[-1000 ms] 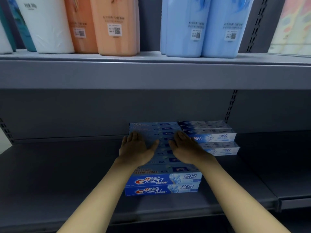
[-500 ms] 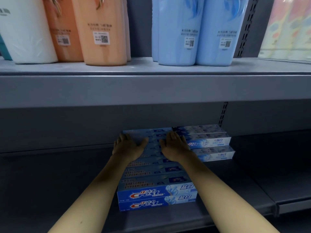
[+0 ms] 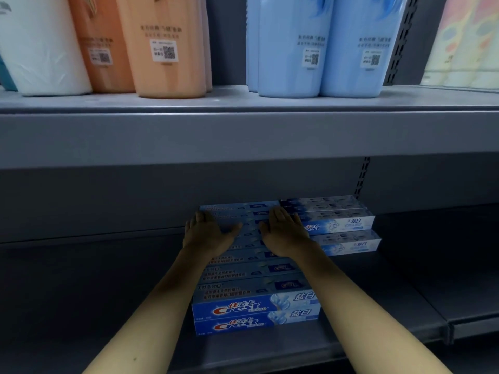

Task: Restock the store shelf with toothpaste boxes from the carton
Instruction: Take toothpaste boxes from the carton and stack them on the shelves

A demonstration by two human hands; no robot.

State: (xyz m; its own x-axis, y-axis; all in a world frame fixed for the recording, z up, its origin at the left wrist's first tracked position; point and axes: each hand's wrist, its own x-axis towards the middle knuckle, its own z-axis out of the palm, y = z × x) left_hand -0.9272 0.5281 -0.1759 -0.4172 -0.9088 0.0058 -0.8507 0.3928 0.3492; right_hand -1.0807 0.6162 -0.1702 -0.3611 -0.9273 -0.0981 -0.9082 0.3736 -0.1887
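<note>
A two-layer block of blue Crest toothpaste boxes [image 3: 253,309] lies on the dark grey lower shelf [image 3: 81,306], running from the front edge to the back wall. A second, paler stack of toothpaste boxes [image 3: 348,225] sits behind it to the right. My left hand [image 3: 208,233] and my right hand [image 3: 283,230] rest flat, palms down and fingers extended, on top of the far boxes of the blue block, side by side. Neither hand grips a box. The carton is out of view.
The upper shelf [image 3: 243,130] overhangs close above my hands. On it stand a white bottle [image 3: 40,44], orange bottles [image 3: 167,47] and light blue bottles [image 3: 318,44]. A slotted upright [image 3: 361,179] runs down the back wall. Bare shelf lies left and right of the boxes.
The view has tilted upward and drawn a little nearer the shelf. Both hands stay flat on the far boxes and have slid slightly toward the back wall.
</note>
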